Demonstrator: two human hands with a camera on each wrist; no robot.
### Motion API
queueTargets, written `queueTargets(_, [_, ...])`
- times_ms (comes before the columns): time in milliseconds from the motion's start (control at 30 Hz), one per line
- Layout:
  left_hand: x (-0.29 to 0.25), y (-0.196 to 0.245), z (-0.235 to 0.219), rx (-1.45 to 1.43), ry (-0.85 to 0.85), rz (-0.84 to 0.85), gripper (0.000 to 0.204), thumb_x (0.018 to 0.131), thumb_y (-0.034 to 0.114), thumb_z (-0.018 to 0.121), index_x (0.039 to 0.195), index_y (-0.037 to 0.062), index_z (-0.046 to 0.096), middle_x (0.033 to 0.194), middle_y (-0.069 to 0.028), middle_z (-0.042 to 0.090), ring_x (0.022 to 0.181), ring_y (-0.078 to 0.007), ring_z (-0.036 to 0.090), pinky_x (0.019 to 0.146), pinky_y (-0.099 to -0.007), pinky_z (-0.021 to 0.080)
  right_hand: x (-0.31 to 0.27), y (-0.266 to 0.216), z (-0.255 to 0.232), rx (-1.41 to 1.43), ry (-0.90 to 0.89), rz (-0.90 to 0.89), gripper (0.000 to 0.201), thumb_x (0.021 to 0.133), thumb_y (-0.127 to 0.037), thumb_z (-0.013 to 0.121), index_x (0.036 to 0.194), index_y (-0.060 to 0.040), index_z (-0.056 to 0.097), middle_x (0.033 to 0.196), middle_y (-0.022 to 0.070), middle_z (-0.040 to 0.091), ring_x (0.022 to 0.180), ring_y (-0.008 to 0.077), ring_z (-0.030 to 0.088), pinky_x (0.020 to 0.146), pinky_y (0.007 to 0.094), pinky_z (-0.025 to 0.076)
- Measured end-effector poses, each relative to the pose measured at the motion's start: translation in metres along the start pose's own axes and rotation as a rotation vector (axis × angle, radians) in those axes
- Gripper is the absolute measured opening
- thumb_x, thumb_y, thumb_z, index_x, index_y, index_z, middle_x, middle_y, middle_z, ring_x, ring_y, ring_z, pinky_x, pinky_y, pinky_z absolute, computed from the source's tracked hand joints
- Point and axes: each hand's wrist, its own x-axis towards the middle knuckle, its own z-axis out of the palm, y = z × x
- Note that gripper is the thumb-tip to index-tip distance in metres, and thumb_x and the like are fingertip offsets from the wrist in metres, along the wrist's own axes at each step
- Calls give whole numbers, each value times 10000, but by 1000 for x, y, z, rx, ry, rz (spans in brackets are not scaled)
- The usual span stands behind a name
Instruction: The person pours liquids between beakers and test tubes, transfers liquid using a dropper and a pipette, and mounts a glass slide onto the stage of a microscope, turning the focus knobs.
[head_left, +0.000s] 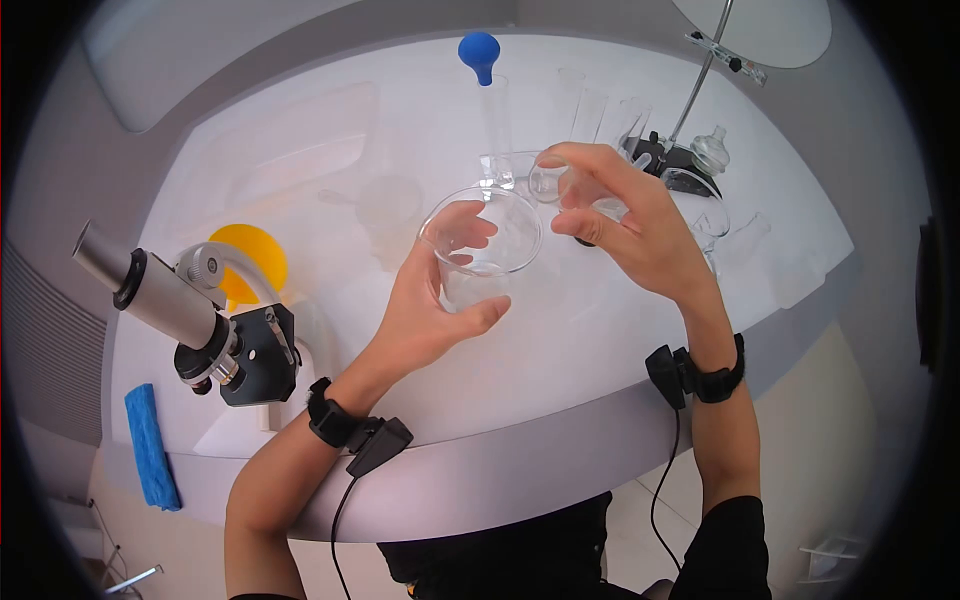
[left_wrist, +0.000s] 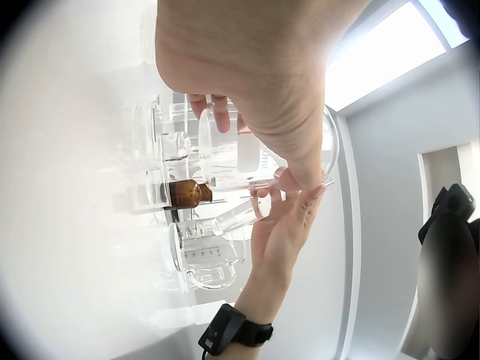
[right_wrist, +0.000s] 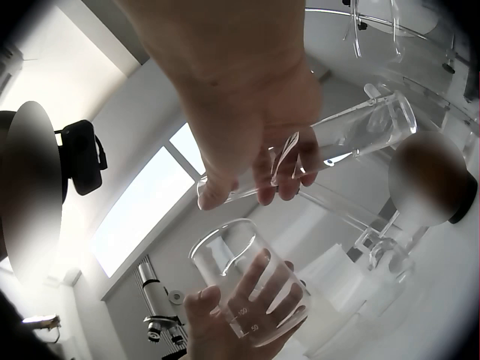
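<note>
Left, near: microscope [head_left: 165,300], funnel [head_left: 252,258] just beyond. Mid-scene, left hand [head_left: 428,305]: fingers opened wide, curled round beaker [head_left: 492,245], held above the bench [head_left: 560,350]. Right of it, right hand [head_left: 640,218]: fingers partly closed round glass tube [right_wrist: 352,137], tilted, one end near the beaker's rim, apart. Contents: cannot tell. Far right, stand [head_left: 692,92]. Step looks like aligning tube with beaker; next move calls for steady beaker, gentle tilt.
</note>
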Motion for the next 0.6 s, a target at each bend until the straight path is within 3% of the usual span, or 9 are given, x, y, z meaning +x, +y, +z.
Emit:
queueTargets(167, [-1,1,0,-24,-27,-20,804,707,132,730,1417,86,358,1251,-62,481,1205,-178,444,1040,-373,333,9,-7,-2,-214,-87,31,450,813,-379,741,1180,-142,632,782,33,575,667,164,531,612,279,454])
queueTargets(300, [-1,2,1,-27,-13,-5,809,692,147,736,1410,75,371,1231,-103,480,1175,-203,449,1013,-380,352,22,-13,-13,-271,-186,-53,438,819,-376,736,1177,-142,638,779,33,578,668,162,535,612,283,450])
queueTargets(367, [-1,2,1,-27,-16,-6,811,686,147,737,1409,85,375,1233,-102,479,1178,-206,446,1019,-387,351,29,-18,-17,-291,-321,-3,442,801,-265,750,1189,-90,635,791,48,588,716,172,544,655,296,455])
queueTargets(600, [-2,3,1,-16,-16,-7,824,685,160,735,1418,105,363,1248,-99,472,1181,-209,443,1028,-390,346,36,-20,-17,-333,-410,7,434,806,-301,746,1166,-83,644,792,45,595,688,172,535,640,290,448])
